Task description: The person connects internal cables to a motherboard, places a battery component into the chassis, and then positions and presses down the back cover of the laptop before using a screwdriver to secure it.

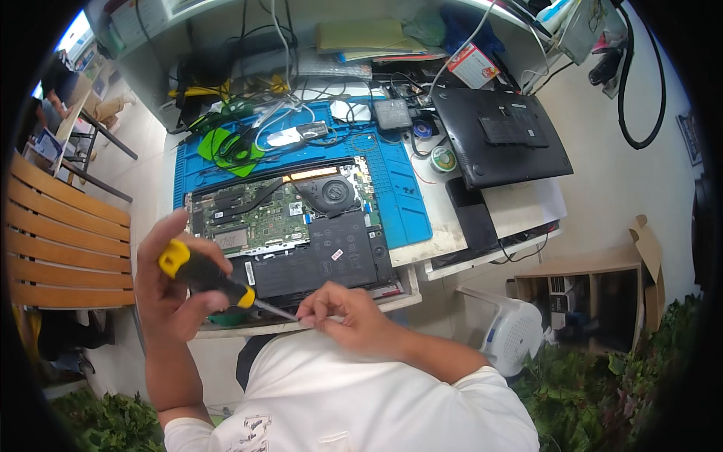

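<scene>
My left hand is wrapped round the black and yellow handle of a screwdriver, left of the laptop's near edge. Its thin metal shaft slants down to the right. At the tip, the fingers of my right hand are pinched together on the shaft's end; whether a small part sits between them is hidden. Just beyond both hands lies an opened laptop base, with a green circuit board, a round fan and a flat black battery exposed. Neither hand grips the laptop.
A blue work mat lies under the laptop, with tangled cables and a green piece behind. At right are a closed black laptop, a solder spool and a dark phone. A white stool and wooden bench flank me.
</scene>
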A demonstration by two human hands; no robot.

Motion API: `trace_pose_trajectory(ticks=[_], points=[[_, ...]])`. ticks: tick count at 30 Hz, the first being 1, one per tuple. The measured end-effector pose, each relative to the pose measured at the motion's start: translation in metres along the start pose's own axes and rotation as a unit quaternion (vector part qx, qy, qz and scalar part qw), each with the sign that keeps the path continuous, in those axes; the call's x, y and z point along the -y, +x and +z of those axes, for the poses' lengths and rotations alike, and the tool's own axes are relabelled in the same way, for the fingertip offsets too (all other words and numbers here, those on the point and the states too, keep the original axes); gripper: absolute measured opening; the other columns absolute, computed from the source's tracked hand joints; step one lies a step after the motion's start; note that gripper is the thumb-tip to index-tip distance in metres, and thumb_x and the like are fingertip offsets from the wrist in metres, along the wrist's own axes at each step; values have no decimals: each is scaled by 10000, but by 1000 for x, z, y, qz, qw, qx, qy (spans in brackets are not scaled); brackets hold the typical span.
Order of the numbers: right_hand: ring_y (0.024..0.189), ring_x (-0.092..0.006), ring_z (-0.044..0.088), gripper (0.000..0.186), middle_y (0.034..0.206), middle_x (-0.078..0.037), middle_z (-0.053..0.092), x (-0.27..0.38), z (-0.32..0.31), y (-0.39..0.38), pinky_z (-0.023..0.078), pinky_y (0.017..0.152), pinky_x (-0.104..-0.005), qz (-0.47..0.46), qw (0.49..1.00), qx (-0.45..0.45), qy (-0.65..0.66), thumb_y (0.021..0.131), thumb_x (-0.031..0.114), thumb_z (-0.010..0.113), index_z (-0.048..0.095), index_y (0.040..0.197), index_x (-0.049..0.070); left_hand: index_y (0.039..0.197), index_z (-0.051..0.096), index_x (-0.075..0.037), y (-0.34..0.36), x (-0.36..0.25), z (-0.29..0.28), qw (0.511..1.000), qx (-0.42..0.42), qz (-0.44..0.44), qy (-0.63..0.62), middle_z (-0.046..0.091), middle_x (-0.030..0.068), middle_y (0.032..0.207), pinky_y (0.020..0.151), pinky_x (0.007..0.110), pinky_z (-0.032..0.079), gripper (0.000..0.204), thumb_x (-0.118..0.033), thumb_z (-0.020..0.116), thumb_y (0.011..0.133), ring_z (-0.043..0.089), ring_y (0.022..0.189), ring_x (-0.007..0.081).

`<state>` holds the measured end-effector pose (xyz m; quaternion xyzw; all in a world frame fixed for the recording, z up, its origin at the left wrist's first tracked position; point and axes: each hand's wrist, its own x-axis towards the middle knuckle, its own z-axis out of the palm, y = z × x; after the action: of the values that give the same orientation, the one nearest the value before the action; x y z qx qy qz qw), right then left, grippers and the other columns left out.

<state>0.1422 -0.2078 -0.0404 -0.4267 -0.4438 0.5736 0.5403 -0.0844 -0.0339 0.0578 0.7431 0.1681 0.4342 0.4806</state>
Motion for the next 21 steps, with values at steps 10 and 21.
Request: trace_pose_trajectory(ticks=[10, 21], points=[[1063, -219, 776, 244, 1092, -133, 775, 5, 19, -1, 642, 885, -384, 13, 999, 6, -44, 965, -71, 794, 577, 919, 29, 1603, 485, 60, -22, -24, -6, 996, -10, -16, 86, 767, 133, 1054, 866, 289, 574, 968, -86, 1008, 803, 756, 970, 180], [859, -293, 703, 160, 926, -117, 701, 15, 20, 37, 584, 726, -410, -169, 956, 14, -239, 915, -52, 779, 657, 989, 23, 1625, 484, 48, -30, -27, -16, 982, -126, -39, 133, 741, 87, 1013, 954, 309, 528, 911, -120, 952, 862, 702, 958, 157]])
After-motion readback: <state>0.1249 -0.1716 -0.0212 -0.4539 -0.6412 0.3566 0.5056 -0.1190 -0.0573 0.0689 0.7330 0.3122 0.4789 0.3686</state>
